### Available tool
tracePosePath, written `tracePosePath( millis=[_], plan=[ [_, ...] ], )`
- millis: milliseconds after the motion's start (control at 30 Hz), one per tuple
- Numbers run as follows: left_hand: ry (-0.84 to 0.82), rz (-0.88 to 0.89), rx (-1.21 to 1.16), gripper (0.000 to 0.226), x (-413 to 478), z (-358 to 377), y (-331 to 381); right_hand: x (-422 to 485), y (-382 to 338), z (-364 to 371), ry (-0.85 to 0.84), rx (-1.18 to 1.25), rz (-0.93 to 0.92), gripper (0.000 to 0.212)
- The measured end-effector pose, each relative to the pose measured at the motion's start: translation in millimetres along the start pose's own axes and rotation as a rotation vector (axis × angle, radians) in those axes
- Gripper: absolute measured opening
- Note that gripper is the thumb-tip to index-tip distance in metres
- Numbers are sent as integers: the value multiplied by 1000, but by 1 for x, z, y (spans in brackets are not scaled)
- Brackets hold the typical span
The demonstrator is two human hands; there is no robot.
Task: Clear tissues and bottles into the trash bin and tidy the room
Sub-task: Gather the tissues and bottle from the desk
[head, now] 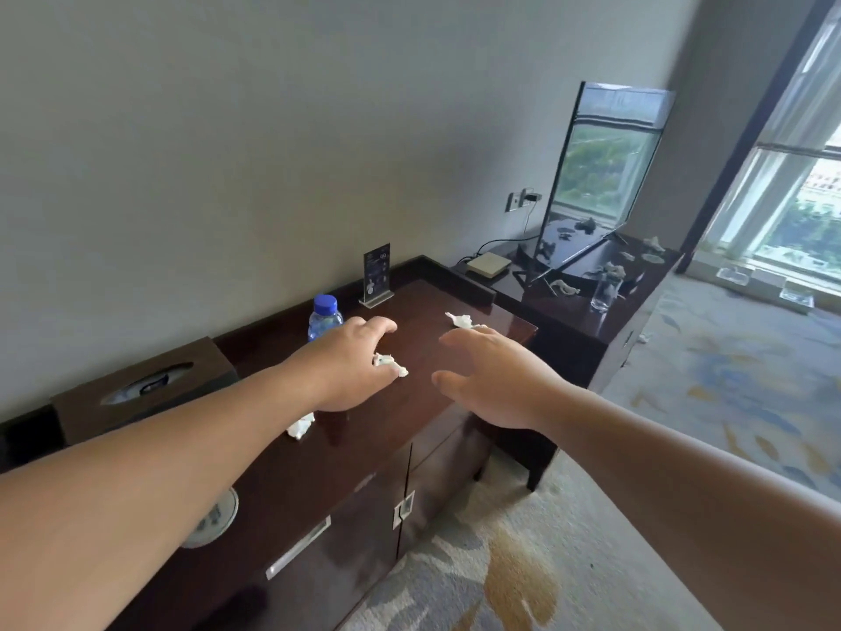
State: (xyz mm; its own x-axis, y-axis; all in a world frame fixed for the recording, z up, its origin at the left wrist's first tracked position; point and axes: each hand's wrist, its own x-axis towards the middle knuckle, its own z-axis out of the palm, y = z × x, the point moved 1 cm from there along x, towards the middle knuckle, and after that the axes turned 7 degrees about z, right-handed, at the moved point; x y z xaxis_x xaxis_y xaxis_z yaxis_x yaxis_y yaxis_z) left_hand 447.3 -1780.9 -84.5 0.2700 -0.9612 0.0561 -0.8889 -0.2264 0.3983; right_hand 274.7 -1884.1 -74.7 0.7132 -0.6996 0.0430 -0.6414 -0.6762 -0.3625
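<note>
1. A hotel-like room with a plain grey wall, patterned carpet (569, 562) and a long dark wooden cabinet (364, 448) running along the wall.
2. Nearest on the cabinet top, a small round dish (218, 516) shows under the left forearm, and a dark tissue box (141, 384) stands at the left end.
3. A crumpled tissue (301, 425) lies on the top just below the left wrist.
4. The left hand (350, 366) reaches over the top, fingers curled downward; a second crumpled tissue (390, 364) sits at its thumb, and whether it is pinched I cannot tell.
5. The right hand (496, 380) hovers beside it, fingers spread and empty.
6. A water bottle (325, 317) with a blue cap stands upright just behind the left hand.
7. A third tissue (460, 320) lies beyond the right hand's fingertips, near the cabinet's far edge.
8. A small sign in a clear stand (377, 275) is by the wall.
9. Farther on, a lower cabinet (587, 321) holds a television (605, 175), a drinking glass (603, 291) and more scattered tissues.
10. A bright window (787, 211) fills the far right.
</note>
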Motion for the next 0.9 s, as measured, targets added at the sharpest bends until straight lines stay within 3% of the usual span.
tracePosePath(
  millis=[467, 600, 900],
  plan=[
    [74, -177, -13, 57, 83, 13, -62, 163, 11, 36, -145, -78, -219, 58],
    [155, -333, -13, 52, 92, 15, -73, 211, 16, 46, -220, -57, -336, 58],
    [173, -677, -10, 44, 80, 41, -88, 267, 23, 90, -385, -39, -526, 59]
  ],
)
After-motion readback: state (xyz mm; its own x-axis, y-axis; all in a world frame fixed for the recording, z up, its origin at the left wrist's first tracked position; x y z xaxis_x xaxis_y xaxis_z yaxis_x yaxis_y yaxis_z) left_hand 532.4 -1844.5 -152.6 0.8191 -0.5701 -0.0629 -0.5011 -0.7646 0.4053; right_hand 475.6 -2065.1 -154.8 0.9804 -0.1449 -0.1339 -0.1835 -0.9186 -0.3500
